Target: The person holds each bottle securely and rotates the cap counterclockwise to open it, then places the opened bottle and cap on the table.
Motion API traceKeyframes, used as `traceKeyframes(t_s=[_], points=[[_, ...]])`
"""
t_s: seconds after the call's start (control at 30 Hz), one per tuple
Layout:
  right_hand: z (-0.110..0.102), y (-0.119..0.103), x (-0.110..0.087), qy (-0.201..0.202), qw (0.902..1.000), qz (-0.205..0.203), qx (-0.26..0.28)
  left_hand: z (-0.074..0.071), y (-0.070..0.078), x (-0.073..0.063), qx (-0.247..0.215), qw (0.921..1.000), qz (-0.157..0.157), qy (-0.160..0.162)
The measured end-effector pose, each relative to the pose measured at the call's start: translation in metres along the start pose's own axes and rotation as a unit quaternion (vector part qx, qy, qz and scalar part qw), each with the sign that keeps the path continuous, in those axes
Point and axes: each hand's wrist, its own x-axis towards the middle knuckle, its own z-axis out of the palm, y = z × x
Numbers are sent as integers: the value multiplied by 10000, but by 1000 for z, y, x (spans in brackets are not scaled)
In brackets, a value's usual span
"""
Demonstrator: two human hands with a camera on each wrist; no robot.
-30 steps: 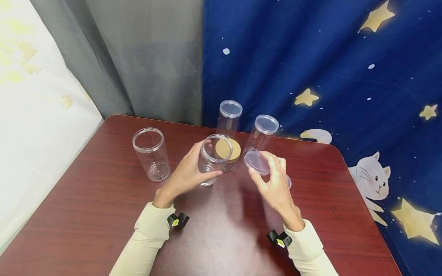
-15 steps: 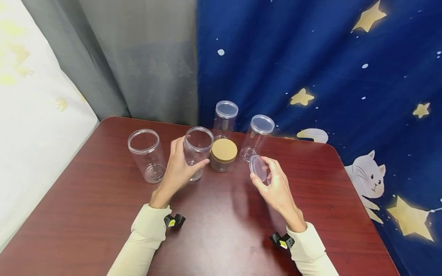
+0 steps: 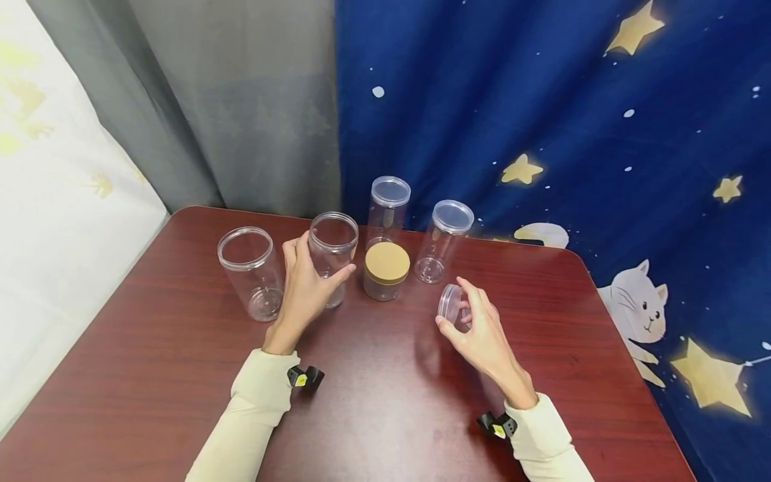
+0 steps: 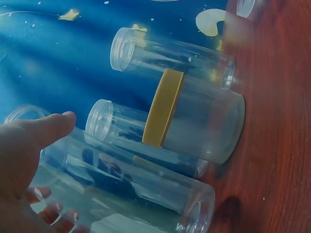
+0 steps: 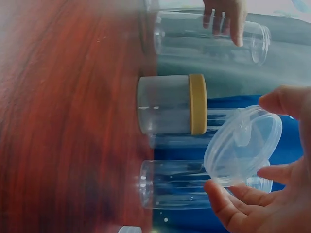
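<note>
My left hand (image 3: 307, 288) holds a tall lidless clear plastic jar (image 3: 334, 234), thumb on the near side and fingers round the far side. In the left wrist view this jar (image 4: 131, 179) has its base close to the tabletop; whether it touches I cannot tell. My right hand (image 3: 484, 335) pinches a clear round lid (image 3: 448, 304) by its rim, tipped on edge above the table. The right wrist view shows that lid (image 5: 243, 145) between thumb and fingertips. A second lidless clear jar (image 3: 249, 274) stands left of my left hand.
A short jar with a mustard-yellow lid (image 3: 387, 264) stands between my hands. Behind it stand two tall lidded clear jars (image 3: 390, 207) (image 3: 446, 237). At the right wrist view's bottom edge, a clear piece (image 5: 130, 229) shows partly. Curtains (image 3: 277, 120) hang behind the table (image 3: 361, 415).
My left hand has carried the jar left and back, away from the yellow-lidded jar and down beside the other lidless jar. My right hand has tilted the lid from nearly flat to on edge.
</note>
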Motion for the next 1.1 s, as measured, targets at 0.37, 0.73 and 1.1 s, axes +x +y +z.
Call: traceKeyframes(t_s=[0.37,0.73,1.1], points=[[3,14,-8,-342,9992,6,-184,1,-6,5,363,9980,-342,380],[9,25,-14,-675,9973,209,-216,4,-7,12,411,9951,-626,646],[14,33,-21,-801,9961,190,-325,1,-15,19,436,9930,-644,885]])
